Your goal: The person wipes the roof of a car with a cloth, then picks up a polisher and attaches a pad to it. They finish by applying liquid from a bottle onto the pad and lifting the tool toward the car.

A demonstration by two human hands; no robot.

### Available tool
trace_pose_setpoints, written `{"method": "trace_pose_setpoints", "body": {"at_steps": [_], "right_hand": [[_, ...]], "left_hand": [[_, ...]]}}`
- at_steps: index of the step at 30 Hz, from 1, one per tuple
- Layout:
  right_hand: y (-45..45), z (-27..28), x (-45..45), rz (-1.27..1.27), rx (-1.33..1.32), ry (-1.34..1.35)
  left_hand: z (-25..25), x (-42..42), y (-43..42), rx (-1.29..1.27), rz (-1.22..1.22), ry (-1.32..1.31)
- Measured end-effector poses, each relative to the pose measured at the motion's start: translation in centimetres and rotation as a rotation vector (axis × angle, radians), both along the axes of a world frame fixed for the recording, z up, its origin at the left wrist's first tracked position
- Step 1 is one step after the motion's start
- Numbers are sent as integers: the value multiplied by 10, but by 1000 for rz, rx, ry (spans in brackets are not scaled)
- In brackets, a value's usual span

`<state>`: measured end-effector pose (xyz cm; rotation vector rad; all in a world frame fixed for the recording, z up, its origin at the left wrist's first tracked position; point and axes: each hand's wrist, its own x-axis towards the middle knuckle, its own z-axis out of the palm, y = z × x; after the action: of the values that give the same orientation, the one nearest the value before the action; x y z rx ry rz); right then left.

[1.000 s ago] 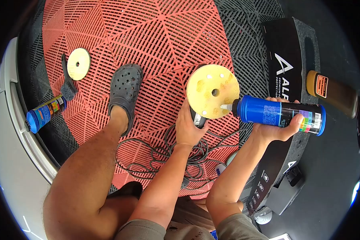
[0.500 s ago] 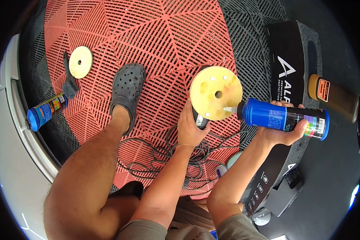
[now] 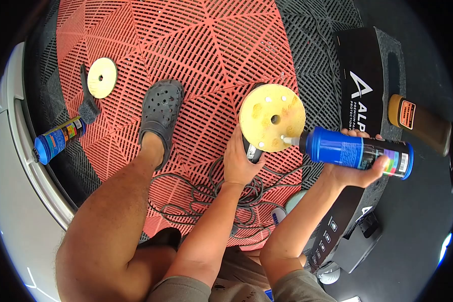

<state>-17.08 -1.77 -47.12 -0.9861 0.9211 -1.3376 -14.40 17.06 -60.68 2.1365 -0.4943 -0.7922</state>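
Note:
My left hand [image 3: 240,162] is wrapped around the dark body of a polisher [image 3: 251,152], mostly hidden beneath its round yellow foam pad [image 3: 273,118]. The pad faces up, with a dark centre hole, brownish stains and several white dabs near its rim. In my right hand [image 3: 355,173] lies a blue and black polish bottle [image 3: 337,147], tipped sideways. Its pale nozzle [image 3: 290,140] points left over the pad's lower right part, with a white dab at the tip; whether the tip touches the pad I cannot tell.
Another yellow pad [image 3: 102,78], a brush [image 3: 88,105] and a second blue bottle [image 3: 60,139] lie left. A coiled cable [image 3: 246,194] rests on the red grid floor [image 3: 211,55]. Right stand a black box [image 3: 360,75] and a brown bottle [image 3: 420,123]. My foot wears a clog [image 3: 161,110].
The bottle in my right hand has shifted slightly right and down, and its nozzle shows more. My left hand and the polisher are almost still.

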Motion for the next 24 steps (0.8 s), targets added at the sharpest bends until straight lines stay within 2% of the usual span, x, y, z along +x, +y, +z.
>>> {"method": "trace_pose_setpoints", "body": {"at_steps": [3, 5, 7, 9, 11, 13, 15, 18, 21, 22, 24], "right_hand": [[0, 16, -24, 20, 5, -109], [-4, 31, -45, -81, 27, -3], [-15, 41, -64, -79, 53, 18], [-26, 51, -73, -55, 43, 797], [-29, 57, -64, 322, -93, 1541], [-24, 40, -66, 591, -160, 2143], [-34, 4, -83, 779, -31, 2297], [-42, -24, -87, 800, -243, 2435], [-59, -38, -55, 914, -77, 2543], [-66, -50, -53, 940, -101, 2519], [-67, -59, -33, 1030, -103, 2624]], "left_hand": [[1, 0, 1, 4, -3, -16], [-1, 1, 0, -24, -2, -22], [-1, 1, -1, -27, -11, -26], [-1, -2, -1, 21, 0, 2], [-2, -5, -1, 25, -28, -1], [-2, -5, -3, -4, -1, -77], [-1, -4, -6, -11, -8, -61], [-7, -15, -7, 21, 39, -124], [2, -17, -13, 116, 95, -18], [4, -14, -13, 133, 80, -4], [6, -7, -13, 162, 117, 214]]}}
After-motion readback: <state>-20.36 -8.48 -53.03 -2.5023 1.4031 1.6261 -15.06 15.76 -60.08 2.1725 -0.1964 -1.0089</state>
